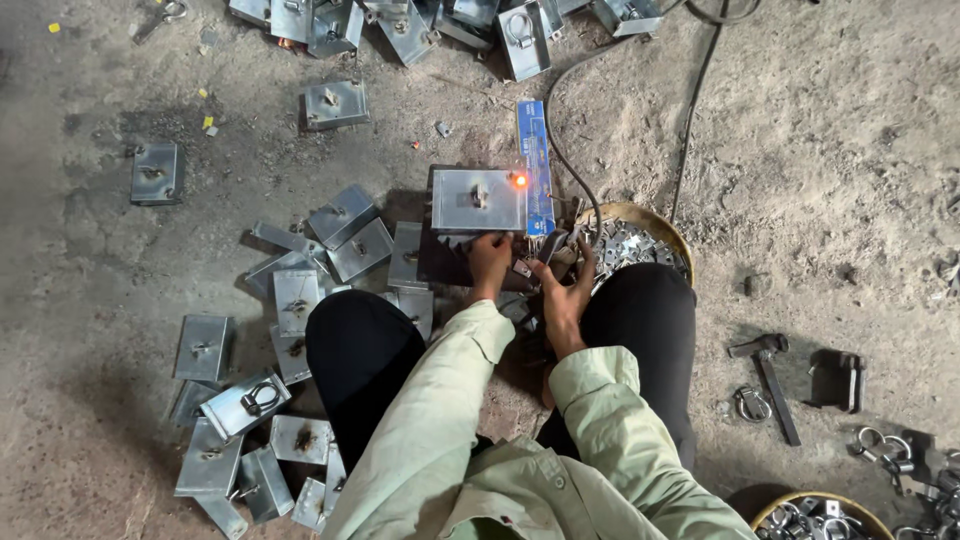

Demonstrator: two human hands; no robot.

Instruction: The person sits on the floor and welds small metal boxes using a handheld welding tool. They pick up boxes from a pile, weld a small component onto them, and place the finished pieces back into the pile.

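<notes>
I squat on a dirt floor in black trousers and a pale green shirt. A grey metal plate (477,199) with a small fitting in its middle lies on a dark block in front of me. An orange glowing spot (520,181) sits at its right edge. My left hand (489,261) rests at the plate's near edge, fingers curled on it. My right hand (563,290) is just to the right, fingers spread, holding a thin rod tool (549,246) that points toward the plate. A blue flat box (535,165) lies along the plate's right side.
Several grey metal plates (296,296) lie scattered left and at the top. A round basin of small metal parts (640,240) sits right of my hands. A hammer (768,372), a ring (751,403), a dark clamp (836,380) and another basin (820,515) are at the right. Black cables (690,130) run upward.
</notes>
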